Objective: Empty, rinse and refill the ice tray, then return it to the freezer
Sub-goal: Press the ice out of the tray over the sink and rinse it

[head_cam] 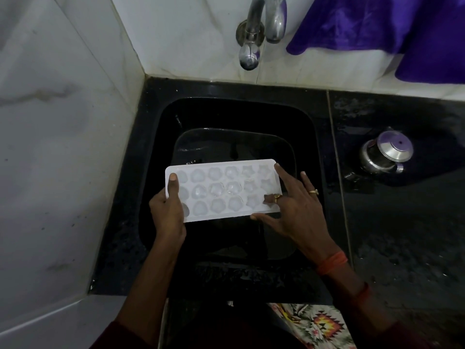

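Gripping white ice tray [221,190], left hand [167,212]; flower, star cells.

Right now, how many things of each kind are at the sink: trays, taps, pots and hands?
ice tray: 1
tap: 1
steel pot: 1
hands: 2, the left hand and the right hand
Total: 5

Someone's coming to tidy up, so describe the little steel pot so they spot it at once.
Start at the black sink under the wall tap. On the wet black counter to its right sits a small round pot. It is the only shiny steel thing there, with a lid tilted on top.
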Action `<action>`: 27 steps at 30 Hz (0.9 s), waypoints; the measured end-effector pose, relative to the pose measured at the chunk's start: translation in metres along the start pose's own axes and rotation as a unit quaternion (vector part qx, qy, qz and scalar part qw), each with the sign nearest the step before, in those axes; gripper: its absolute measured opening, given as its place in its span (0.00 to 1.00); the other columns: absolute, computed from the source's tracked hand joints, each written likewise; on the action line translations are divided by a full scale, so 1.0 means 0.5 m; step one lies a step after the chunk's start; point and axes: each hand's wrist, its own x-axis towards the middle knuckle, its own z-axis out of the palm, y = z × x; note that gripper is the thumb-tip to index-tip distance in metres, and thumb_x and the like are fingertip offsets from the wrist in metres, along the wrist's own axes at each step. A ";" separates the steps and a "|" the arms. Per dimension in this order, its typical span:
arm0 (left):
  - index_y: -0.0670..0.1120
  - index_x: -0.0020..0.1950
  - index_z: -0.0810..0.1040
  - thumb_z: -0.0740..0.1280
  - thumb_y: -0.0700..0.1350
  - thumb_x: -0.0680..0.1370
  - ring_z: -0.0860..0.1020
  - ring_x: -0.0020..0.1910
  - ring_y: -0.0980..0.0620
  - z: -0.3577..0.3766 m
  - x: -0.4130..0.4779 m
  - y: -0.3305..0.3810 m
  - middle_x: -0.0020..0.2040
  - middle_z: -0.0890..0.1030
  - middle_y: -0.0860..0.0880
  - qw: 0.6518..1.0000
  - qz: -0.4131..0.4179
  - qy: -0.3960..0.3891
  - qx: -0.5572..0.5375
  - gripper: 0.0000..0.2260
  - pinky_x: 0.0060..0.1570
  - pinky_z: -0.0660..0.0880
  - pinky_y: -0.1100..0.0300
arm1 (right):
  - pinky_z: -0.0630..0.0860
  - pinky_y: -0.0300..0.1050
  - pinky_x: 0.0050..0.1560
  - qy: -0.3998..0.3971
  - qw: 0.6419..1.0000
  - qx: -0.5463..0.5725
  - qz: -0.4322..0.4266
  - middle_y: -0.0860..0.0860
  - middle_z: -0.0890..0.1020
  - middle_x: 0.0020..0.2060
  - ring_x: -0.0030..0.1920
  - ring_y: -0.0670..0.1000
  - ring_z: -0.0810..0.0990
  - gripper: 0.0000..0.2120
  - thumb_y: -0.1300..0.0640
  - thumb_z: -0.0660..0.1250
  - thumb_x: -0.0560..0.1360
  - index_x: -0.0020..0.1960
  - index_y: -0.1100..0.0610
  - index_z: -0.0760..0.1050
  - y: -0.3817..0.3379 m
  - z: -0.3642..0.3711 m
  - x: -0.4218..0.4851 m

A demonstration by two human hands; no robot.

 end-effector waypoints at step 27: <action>0.46 0.40 0.80 0.68 0.58 0.80 0.81 0.44 0.45 0.000 0.000 -0.002 0.41 0.81 0.46 1.000 0.002 0.002 0.010 0.17 0.53 0.80 0.40 | 0.50 0.63 0.78 0.045 0.997 -0.053 -0.023 0.55 0.76 0.70 0.68 0.54 0.76 0.27 0.28 0.60 0.69 0.45 0.49 0.85 -0.001 -0.002 0.000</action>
